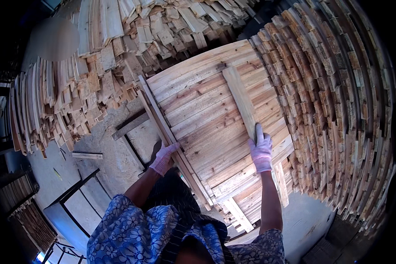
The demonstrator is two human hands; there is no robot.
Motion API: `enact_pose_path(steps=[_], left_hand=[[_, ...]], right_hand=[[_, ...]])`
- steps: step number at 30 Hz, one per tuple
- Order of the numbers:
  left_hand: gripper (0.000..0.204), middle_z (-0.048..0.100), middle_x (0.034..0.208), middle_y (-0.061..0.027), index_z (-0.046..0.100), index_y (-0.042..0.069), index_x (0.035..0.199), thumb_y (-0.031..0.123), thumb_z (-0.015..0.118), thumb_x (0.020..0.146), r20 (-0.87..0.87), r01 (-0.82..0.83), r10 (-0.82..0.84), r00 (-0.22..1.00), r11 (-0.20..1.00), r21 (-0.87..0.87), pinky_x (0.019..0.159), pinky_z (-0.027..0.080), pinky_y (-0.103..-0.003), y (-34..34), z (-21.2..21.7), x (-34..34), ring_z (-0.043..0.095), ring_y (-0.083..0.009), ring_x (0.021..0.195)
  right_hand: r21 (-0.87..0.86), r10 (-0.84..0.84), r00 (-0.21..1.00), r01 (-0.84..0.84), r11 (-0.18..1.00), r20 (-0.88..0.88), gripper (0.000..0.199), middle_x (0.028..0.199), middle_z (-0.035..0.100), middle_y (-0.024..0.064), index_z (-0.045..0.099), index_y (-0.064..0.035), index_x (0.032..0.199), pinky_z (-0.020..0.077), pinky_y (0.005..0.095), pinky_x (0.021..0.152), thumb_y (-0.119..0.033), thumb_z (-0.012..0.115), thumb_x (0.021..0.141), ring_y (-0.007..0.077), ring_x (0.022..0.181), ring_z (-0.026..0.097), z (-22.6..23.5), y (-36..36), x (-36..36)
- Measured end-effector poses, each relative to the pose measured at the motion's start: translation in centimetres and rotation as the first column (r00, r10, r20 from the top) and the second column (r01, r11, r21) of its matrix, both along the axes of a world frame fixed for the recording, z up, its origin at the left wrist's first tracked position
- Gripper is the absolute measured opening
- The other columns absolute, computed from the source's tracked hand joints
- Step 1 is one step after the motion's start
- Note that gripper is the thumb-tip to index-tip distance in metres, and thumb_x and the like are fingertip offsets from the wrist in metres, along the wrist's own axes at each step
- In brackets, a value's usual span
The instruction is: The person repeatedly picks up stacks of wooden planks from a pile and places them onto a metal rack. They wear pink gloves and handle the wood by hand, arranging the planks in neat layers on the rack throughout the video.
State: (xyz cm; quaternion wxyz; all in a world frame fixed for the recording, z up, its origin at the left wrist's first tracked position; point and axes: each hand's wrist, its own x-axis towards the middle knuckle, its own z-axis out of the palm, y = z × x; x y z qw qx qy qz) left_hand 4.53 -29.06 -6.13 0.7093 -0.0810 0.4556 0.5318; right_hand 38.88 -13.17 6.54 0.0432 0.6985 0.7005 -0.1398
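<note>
Two gloved hands (165, 157) (260, 152) on slats (240, 94)

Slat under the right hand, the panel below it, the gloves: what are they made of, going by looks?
Slat: bare sawn softwood, it seems; pale, with lengthwise grain and no coating visible. Panel of boards: the same raw timber, with knots and reddish streaks, unpainted. Left hand and right hand wear gloves that look like knitted fabric, probably cotton: matte, pale pink-white, soft folds at the wrist.
</note>
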Motion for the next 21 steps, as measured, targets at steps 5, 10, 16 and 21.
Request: enact_pose_path(steps=[5,10,16,21], left_hand=[[0.072,0.061,0.123,-0.0063,0.04,0.016,0.143,0.001,0.079,0.084,0.071,-0.021,0.027,0.997,0.997,-0.074,0.09,0.061,-0.042,1.7,1.2,1.3,0.065,-0.0244,0.11],[0.068,0.062,0.125,-0.0053,0.043,0.015,0.143,0.005,0.078,0.086,0.008,0.045,-0.045,0.999,0.994,-0.104,0.092,0.06,-0.039,2.0,2.1,0.8,0.065,-0.0224,0.113],[0.077,0.061,0.126,-0.0054,0.04,0.017,0.146,-0.003,0.077,0.082,0.012,0.039,-0.037,0.999,0.985,-0.17,0.095,0.058,-0.041,1.4,3.4,-0.7,0.063,-0.0235,0.114],[0.094,0.063,0.121,-0.0092,0.032,0.012,0.151,0.012,0.088,0.076,-0.139,0.083,-0.112,0.984,0.977,-0.194,0.081,0.058,-0.035,2.5,4.3,-2.1,0.064,-0.0193,0.098]], right_hand=[[0.165,0.043,0.999,-0.04,0.985,-0.02,0.079,0.137,0.05,0.021,0.032,-0.0361,0.157,0.0404,0.0516,0.109,-0.03,0.071,0.088,0.0436,0.125,0.049,3.4,15.6,1.5],[-0.038,-0.128,0.991,0.13,0.991,0.046,0.083,0.153,0.04,0.0178,0.034,-0.0434,0.155,0.0378,0.0542,0.112,-0.026,0.075,0.084,0.0424,0.135,0.044,-1.8,19.7,-0.3],[0.027,-0.01,0.999,0.011,1.0,-0.052,0.084,0.152,0.04,0.0198,0.034,-0.0414,0.155,0.0371,0.0522,0.114,-0.023,0.074,0.085,0.0441,0.136,0.041,-4.0,20.0,1.0],[0.001,0.002,0.999,-0.002,1.0,-0.043,0.084,0.151,0.04,0.0202,0.029,-0.0411,0.157,0.0373,0.0539,0.113,-0.021,0.072,0.088,0.0447,0.136,0.042,-4.3,19.8,2.0]])
